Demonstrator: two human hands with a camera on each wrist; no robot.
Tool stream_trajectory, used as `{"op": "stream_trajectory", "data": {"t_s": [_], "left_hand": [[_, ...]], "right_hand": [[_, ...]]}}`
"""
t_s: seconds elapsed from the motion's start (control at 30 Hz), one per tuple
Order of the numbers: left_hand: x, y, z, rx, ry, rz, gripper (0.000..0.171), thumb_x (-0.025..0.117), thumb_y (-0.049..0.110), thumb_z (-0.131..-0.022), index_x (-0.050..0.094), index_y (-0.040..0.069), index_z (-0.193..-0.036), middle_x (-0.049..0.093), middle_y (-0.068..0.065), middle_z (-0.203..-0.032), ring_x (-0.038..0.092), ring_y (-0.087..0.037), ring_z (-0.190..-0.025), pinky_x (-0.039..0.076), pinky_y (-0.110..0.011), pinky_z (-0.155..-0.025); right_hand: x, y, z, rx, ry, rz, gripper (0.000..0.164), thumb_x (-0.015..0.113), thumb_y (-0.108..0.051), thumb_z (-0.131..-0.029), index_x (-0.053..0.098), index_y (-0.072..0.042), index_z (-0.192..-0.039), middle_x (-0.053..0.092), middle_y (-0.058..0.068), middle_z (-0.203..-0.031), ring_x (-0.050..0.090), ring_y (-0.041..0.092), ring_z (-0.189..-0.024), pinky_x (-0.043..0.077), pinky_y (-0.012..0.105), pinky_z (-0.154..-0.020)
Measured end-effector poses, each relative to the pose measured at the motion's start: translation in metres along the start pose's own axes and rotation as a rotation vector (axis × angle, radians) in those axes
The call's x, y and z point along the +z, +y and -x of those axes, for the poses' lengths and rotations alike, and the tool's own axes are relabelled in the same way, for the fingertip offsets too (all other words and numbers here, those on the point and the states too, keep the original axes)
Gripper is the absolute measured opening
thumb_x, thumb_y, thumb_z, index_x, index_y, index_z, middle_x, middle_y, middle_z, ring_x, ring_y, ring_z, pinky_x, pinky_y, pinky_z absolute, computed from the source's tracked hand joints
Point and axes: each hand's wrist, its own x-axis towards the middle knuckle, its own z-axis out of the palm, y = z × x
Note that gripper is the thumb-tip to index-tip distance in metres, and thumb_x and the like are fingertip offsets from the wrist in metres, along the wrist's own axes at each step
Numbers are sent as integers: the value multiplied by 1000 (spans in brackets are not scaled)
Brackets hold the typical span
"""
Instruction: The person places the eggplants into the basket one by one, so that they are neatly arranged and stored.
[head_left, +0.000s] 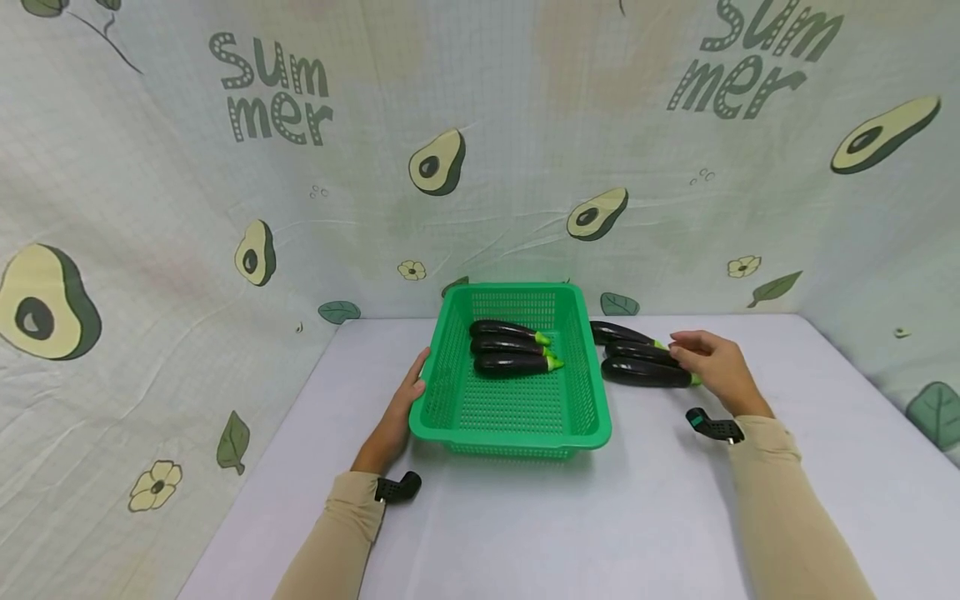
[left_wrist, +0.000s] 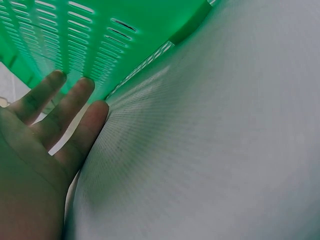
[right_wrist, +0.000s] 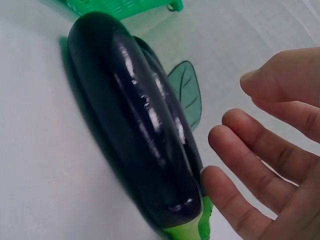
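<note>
A green plastic basket (head_left: pixel 517 439) stands mid-table, with three dark purple eggplants (head_left: pixel 510 364) lying side by side inside it. My left hand (head_left: pixel 395 421) rests against the basket's left side; in the left wrist view its extended fingers (left_wrist: pixel 75 102) touch the slotted wall. To the right of the basket, three more eggplants (head_left: pixel 645 373) lie on the table, stems to the right. By their stem ends hovers my right hand (head_left: pixel 718 371). In the right wrist view its fingers are spread and slightly bent beside the nearest eggplant (right_wrist: pixel 135 125), holding nothing.
The table has a white cover (head_left: pixel 510 533). Behind and to both sides hangs a pale cloth (head_left: pixel 510 233) printed with avocados, leaves and lettering. A small black camera sits on each wrist.
</note>
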Motion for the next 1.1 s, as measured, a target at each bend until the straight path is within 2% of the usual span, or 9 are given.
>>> {"op": "stream_trajectory", "data": {"t_s": [0.23, 0.33, 0.4, 0.57, 0.67, 0.8, 0.9, 1.1], "left_hand": [[1, 1, 1, -3, 2, 5, 58, 29, 40, -105, 13, 38, -161, 9, 11, -165, 4, -17, -150, 3, -58, -116], [1, 1, 2, 0, 2, -4, 58, 29, 40, -105, 13, 39, -161, 9, 11, -165, 4, -17, -150, 3, -58, -116], [1, 2, 2, 3, 1, -7, 58, 29, 40, -105, 13, 40, -161, 10, 11, -165, 4, -16, -150, 3, -58, -116], [0, 2, 0, 2, 3, -1, 57, 29, 40, -105, 14, 40, -160, 10, 10, -165, 6, -16, -150, 4, -57, -116], [0, 2, 0, 6, 4, 8, 58, 29, 39, -105, 14, 39, -161, 10, 8, -166, 6, -18, -150, 4, -58, -116], [0, 1, -2, 15, -1, 19, 58, 28, 38, -105, 13, 35, -162, 10, 7, -166, 7, -19, -150, 4, -57, -116], [0, 1, -3, 12, 2, 24, 59, 28, 38, -105, 13, 35, -162, 11, 7, -165, 8, -19, -150, 5, -57, -115], [0, 1, -3, 5, 6, 22, 59, 29, 39, -105, 13, 35, -162, 11, 6, -166, 7, -20, -150, 4, -58, -115]], "right_hand": [[4, 4, 2, -13, 20, 82, 42, 65, -25, -99, 63, 5, -127, 66, 23, -117, 55, -11, -89, 44, 10, -76], [5, 4, 3, -6, 12, 110, 42, 64, -26, -99, 63, 4, -128, 66, 23, -119, 54, -8, -91, 44, 12, -76], [6, 4, 2, 0, 9, 130, 42, 64, -27, -99, 63, 3, -128, 66, 23, -119, 57, 1, -95, 44, 13, -76], [8, 4, 2, 4, 5, 174, 40, 64, -28, -99, 64, 1, -128, 67, 22, -118, 62, 32, -106, 45, 20, -77], [9, 5, 2, 2, -5, 189, 39, 65, -28, -99, 65, 0, -127, 67, 22, -118, 61, 38, -109, 46, 30, -82], [10, 6, 1, 18, -53, 207, 42, 64, -31, -99, 64, 0, -127, 65, 23, -120, 58, 40, -112, 45, 47, -87], [11, 3, 1, 39, -104, 218, 45, 64, -35, -99, 63, -1, -128, 63, 24, -124, 56, 41, -115, 45, 54, -90], [12, 1, 3, 59, -198, 221, 47, 66, -37, -98, 63, -3, -131, 61, 24, -129, 55, 40, -118, 43, 55, -94]]}}
